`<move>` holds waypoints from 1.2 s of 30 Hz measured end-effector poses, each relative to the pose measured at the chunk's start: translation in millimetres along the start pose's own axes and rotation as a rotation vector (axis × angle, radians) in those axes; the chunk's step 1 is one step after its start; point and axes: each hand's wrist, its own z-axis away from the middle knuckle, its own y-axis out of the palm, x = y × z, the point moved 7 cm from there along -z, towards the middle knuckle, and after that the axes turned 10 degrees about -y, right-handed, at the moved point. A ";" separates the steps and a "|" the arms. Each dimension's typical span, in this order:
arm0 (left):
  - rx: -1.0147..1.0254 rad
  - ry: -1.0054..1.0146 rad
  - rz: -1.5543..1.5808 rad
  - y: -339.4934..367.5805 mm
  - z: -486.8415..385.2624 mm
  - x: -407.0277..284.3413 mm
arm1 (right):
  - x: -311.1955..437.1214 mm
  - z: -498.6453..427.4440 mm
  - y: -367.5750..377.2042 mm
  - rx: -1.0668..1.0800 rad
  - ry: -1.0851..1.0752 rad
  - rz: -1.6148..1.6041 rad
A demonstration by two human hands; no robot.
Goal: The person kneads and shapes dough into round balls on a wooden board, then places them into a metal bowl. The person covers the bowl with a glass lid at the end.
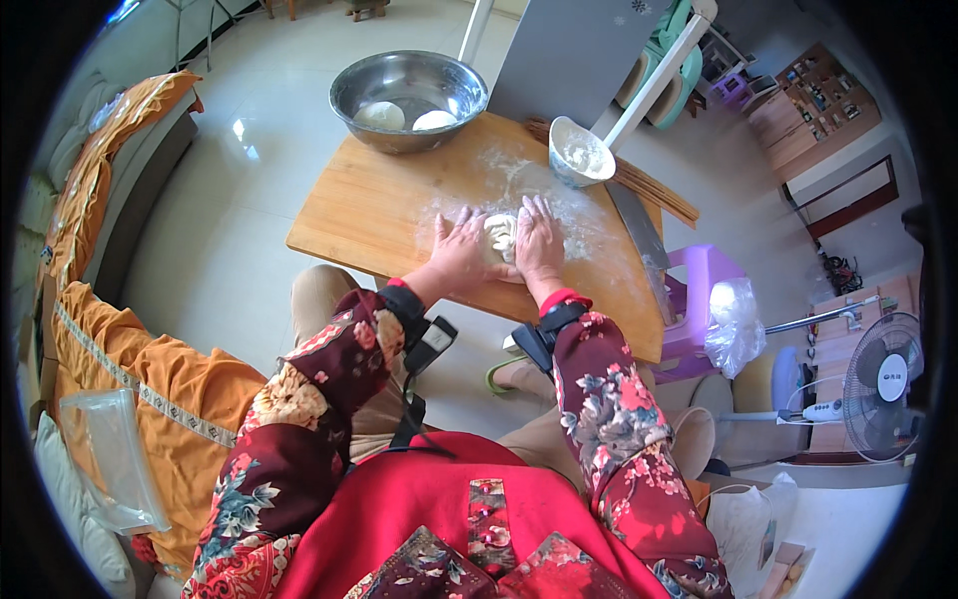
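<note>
A lump of white dough [501,236] with a folded, creased top lies on a floured wooden board [374,202]. My left hand [462,248] cups it from the left, and my right hand [539,241] presses flat along its right side. Flour whitens the fingers of both. Farther back on the board's left sits a stainless steel bowl [359,127] with two smooth dough balls [380,115] visible inside. A patterned bowl of flour [584,153] stands tilted near the board's back right edge.
A broad metal blade [636,232] lies along the right edge, beside a bundle of thin wooden sticks [655,193]. Right of the board are a purple plastic stool [700,262] with a plastic bag [733,322], and a fan [887,378]. Orange cloth [187,359] covers the seat at left.
</note>
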 end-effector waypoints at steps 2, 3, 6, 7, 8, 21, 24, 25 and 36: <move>0.011 0.000 0.289 3.9 -2.1 -3.9 | -16.9 9.4 20.8 0.210 0.280 -0.315; 0.009 0.022 0.301 5.5 -1.4 -7.0 | -18.8 13.4 23.5 0.232 0.357 -0.495; -0.103 0.113 0.313 -0.9 6.8 -18.3 | -0.1 17.1 0.5 0.045 0.177 -0.420; -0.153 0.115 0.293 -5.5 7.3 -20.5 | -0.1 19.6 -3.6 0.048 0.223 -0.384; -0.151 0.079 0.231 -6.5 2.6 -22.3 | 0.5 13.6 -7.4 0.093 0.190 -0.239; 0.029 0.057 0.076 4.9 32.6 7.7 | 15.2 9.8 -9.7 -0.032 -0.096 -0.034; 0.032 -0.015 -0.199 1.7 14.0 7.8 | -5.3 -2.6 -2.1 -0.024 -0.026 0.044; -0.005 0.002 -0.092 -1.4 7.3 1.2 | -18.8 -2.7 6.9 0.067 0.098 -0.004; -0.101 0.013 0.126 4.3 -9.9 -26.9 | -25.0 0.3 9.6 0.359 0.212 -0.169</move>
